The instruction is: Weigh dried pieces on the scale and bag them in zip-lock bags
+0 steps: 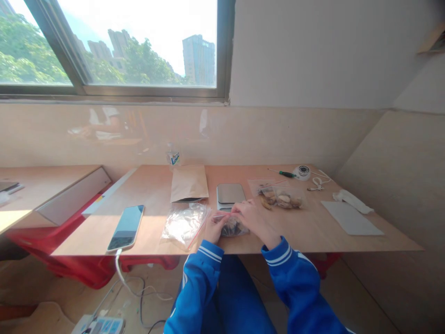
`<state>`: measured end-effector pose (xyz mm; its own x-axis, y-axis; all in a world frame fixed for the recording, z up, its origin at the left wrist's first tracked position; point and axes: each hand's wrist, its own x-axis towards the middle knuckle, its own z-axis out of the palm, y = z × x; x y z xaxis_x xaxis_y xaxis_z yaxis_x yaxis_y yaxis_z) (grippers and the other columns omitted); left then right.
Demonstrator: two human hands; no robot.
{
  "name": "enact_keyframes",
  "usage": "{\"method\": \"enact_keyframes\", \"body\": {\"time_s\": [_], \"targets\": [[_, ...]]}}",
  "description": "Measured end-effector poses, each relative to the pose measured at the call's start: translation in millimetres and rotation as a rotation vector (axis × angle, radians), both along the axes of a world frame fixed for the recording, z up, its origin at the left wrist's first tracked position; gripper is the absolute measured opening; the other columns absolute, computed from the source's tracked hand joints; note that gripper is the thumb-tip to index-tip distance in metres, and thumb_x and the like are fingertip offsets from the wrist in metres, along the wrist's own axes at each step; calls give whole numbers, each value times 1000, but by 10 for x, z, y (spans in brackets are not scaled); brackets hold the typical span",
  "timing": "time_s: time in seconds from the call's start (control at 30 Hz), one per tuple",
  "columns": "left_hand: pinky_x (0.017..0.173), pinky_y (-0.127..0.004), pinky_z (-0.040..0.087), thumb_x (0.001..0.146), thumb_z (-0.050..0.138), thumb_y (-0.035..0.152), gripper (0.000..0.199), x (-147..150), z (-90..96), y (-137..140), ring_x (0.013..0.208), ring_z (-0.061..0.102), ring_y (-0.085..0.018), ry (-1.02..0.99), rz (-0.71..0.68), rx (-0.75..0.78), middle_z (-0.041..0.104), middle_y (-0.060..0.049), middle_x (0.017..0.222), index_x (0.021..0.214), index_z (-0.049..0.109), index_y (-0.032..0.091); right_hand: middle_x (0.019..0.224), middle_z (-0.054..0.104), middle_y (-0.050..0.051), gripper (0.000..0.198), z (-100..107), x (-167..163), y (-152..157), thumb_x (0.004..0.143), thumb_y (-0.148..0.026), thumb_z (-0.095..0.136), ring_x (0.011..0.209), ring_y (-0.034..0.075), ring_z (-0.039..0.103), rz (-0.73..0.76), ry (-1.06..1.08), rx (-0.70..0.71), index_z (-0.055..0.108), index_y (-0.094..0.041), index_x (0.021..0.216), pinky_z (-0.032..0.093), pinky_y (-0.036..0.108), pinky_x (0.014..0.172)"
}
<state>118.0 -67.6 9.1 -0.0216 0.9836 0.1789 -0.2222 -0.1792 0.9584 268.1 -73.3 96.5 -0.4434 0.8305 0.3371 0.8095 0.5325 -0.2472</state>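
Both hands are at the near edge of the table [302,234], about midway between its left and right corners, and together they grasp a bag [235,228]. The left hand [214,226] pinches the bag's top at its left side between thumb and fingers; the right hand [252,217] has its fingers bent over the same top strip, closed on it farther right. The bag is clear, lies on the table just inside the near edge, and has dark pieces in it; what they are cannot be told.

Directly beyond the hands, toward the far edge, sits a scale [231,193] with a square metal plate. Left of it, a brown pouch [189,183] lies with its dark mouth toward the near edge, and a bottle [173,157] stands behind it at the far edge. Between the pouch and the near edge lies shiny clear plastic [184,224], just left of the left hand. A phone [126,227] lies by the near left corner, a white cable [119,264] hanging from it over the edge.

Right of the scale is a pack [283,198] of brown and pale pieces. A screwdriver [287,174] and a white camera [303,172] lie near the far right corner. Toward the right edge, a white sheet [351,218] lies beside a white wrapped bundle [354,201].
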Motion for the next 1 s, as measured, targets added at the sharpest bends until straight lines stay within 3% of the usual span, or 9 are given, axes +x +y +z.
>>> {"method": "enact_keyframes", "body": {"time_s": [0.2, 0.33, 0.57, 0.77, 1.0], "targets": [[79, -32, 50, 70, 74, 43, 26, -1, 47, -20, 79, 65, -19, 15, 40, 15, 71, -4, 77, 77, 74, 18, 84, 64, 7, 21, -213, -127, -9, 85, -1, 46, 83, 22, 52, -76, -79, 137, 60, -16, 86, 33, 33, 76], [79, -33, 50, 68, 75, 43, 26, -2, 57, -23, 79, 65, -20, -3, 61, 4, 71, -4, 76, 76, 73, 18, 86, 64, 6, 16, -304, -135, -10, 90, -8, 45, 83, 22, 53, -71, 7, 111, 59, -17, 87, 34, 33, 76], [74, -31, 50, 68, 75, 45, 30, 3, -52, 31, 75, 65, -19, -15, 17, -34, 71, -5, 75, 77, 74, 17, 96, 68, 3, 13, -213, 7, -17, 91, -28, 56, 91, 20, 56, -22, 129, 1, 62, -23, 100, 36, 33, 84], [76, -33, 50, 73, 70, 46, 30, -14, -21, 20, 81, 65, -21, 77, 33, 34, 72, -6, 80, 79, 76, 17, 90, 68, 1, 7, -148, -20, -2, 91, -22, 57, 89, 19, 57, 23, 92, 57, 62, -21, 86, 35, 33, 83], [77, -33, 50, 70, 73, 45, 28, -11, 3, -12, 79, 64, -21, 60, 15, 7, 72, -6, 79, 78, 75, 18, 76, 65, 2, 21, -139, -86, 4, 87, -6, 50, 79, 19, 54, -32, 25, 108, 61, -20, 75, 32, 32, 77]]}}
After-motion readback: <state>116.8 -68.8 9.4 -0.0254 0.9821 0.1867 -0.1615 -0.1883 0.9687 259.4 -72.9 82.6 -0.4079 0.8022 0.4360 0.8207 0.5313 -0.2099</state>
